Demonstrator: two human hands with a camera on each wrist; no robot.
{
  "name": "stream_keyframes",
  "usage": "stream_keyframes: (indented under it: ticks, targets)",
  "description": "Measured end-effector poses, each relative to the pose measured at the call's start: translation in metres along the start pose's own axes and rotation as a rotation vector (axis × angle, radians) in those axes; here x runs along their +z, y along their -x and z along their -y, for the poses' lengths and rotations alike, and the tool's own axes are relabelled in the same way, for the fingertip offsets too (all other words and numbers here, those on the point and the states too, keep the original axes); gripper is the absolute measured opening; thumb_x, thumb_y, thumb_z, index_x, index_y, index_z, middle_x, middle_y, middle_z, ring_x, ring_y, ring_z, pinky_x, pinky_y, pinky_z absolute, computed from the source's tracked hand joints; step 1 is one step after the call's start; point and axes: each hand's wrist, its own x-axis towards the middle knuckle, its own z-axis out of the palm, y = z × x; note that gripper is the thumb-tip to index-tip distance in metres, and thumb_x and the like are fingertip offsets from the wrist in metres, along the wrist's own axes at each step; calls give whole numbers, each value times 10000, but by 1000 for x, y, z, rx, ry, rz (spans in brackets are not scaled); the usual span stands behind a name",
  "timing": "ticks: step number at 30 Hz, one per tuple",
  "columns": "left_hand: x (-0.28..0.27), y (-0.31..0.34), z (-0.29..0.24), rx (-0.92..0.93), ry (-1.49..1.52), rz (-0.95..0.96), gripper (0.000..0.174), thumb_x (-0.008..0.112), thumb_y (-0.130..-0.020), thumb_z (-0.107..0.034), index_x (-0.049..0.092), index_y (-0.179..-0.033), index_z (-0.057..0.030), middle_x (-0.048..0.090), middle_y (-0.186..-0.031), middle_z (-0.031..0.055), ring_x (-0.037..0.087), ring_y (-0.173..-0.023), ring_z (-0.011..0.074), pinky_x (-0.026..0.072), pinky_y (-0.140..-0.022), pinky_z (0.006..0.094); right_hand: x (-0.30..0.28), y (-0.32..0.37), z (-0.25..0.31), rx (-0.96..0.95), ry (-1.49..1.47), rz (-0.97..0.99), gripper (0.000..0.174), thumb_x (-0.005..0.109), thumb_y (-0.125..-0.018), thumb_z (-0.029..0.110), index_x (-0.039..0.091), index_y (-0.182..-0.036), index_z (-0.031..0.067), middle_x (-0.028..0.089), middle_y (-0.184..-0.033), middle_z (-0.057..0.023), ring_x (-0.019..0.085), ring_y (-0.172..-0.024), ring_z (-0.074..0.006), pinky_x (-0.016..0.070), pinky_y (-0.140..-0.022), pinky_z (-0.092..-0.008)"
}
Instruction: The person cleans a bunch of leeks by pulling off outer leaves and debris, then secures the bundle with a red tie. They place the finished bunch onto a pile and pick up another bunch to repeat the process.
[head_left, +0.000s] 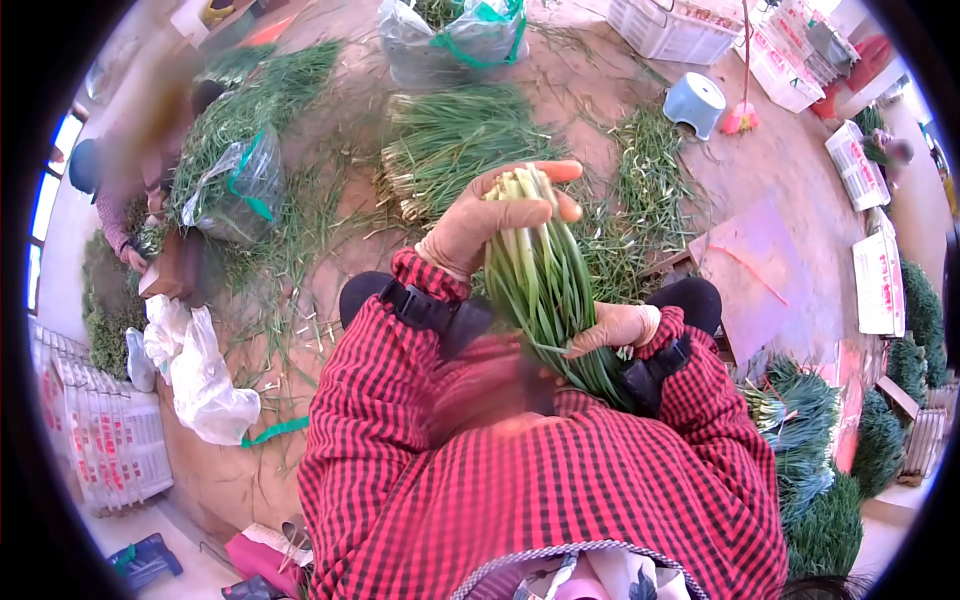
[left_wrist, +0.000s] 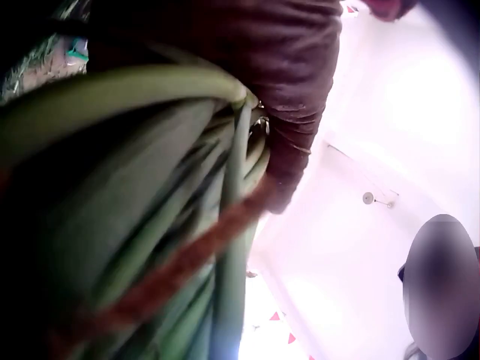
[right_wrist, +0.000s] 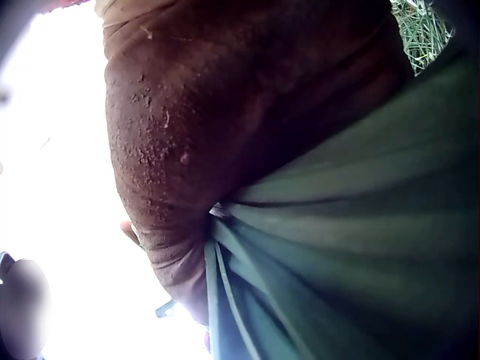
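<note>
Both hands wear tan rubber gloves and hold a thick bunch of chives (head_left: 537,270) in front of the chest, pale stem ends up and green leaves slanting down toward the right sleeve. Near the top, my left hand (head_left: 480,222) is curled round the white stems. My right hand (head_left: 618,327) grips the leaves lower down, its thumb lying across them. In the left wrist view the leaves (left_wrist: 172,247) pass beside the glove, crossed by a blurred reddish-brown strip (left_wrist: 187,266). Soil specks the right glove (right_wrist: 172,142) beside the bunched leaves.
A pile of chives (head_left: 460,150) lies ahead on the floor, loose trimmings (head_left: 645,170) to its right. A plastic bag (head_left: 450,50), blue stool (head_left: 694,105), broom (head_left: 741,118) and white crates (head_left: 680,30) stand farther off. Another person (head_left: 115,200) works at the left.
</note>
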Motion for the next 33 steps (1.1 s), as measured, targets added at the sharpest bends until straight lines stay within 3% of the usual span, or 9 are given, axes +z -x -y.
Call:
stream_keyframes:
  ticks: [4,8,13,19,24,27,28,32,33]
  targets:
    - [16,4,-23,186,-68,-318,278,707,-881,-219,636,-1088,-48,700,-969,80,684,-804,169,585,-711,312,-8,16,29,-118,337,-450,534,741,-875,120,540,-1361,25,640,-1267,-86,586,-1139,-187,506,-958,-355]
    - [6,2,-55,399,-248,-499,301,738,-895,-280,635,-1090,-74,710,-1008,95,693,-821,160,597,-695,309,-55,32,61,-274,507,-700,501,631,-871,22,536,-1361,-18,647,-1198,-47,587,-1117,-130,470,-994,-288]
    - [12,-10,-69,478,-208,-601,250,709,-936,-219,637,-1098,-43,716,-1021,101,688,-793,159,583,-680,302,20,18,132,-955,1427,-937,544,640,-763,25,631,-1287,174,532,-1389,-157,483,-1329,-312,378,-1127,-454]
    - [18,-23,-75,470,-262,-660,193,720,-923,-184,658,-1033,-37,717,-952,88,669,-754,148,559,-649,303,31,-59,113,-1058,1876,-1035,210,649,-775,176,677,-981,204,578,-1298,-59,477,-1323,-300,369,-1125,-526]
    - [-15,-5,-91,506,-273,-787,214,740,-902,-155,655,-1047,-23,727,-964,121,690,-773,184,581,-662,333,-5,-23,83,-832,1858,-937,181,677,-682,92,662,-849,162,634,-1012,-6,555,-1197,-271,400,-1085,-511]
    - [-14,4,-97,570,-276,-827,206,742,-901,-152,653,-1039,-29,725,-998,132,697,-794,198,591,-676,346,-48,26,59,393,1840,-832,206,670,-842,293,764,-1014,229,714,-1022,-45,622,-1145,-243,315,-1111,-567]
    - [-15,5,-98,568,-280,-835,204,740,-903,-153,652,-1042,-33,725,-1004,130,697,-794,196,590,-676,345,-45,42,65,673,1812,-732,240,674,-835,325,754,-1052,261,730,-972,-61,684,-1014,-248,452,-997,-519]
    - [-11,-10,-89,557,-359,-779,181,719,-922,-162,647,-1040,-46,720,-967,99,682,-767,181,574,-661,330,3,23,85,-569,1693,-1204,164,650,-859,210,737,-992,169,606,-676,-40,667,-693,-251,516,-592,-405]
    - [-7,-18,-85,535,-360,-773,173,713,-927,-164,646,-1035,-47,717,-953,90,676,-757,176,569,-656,326,22,11,90,-601,1752,-1154,202,633,-869,198,716,-1051,171,610,-678,-28,656,-641,-246,513,-554,-386]
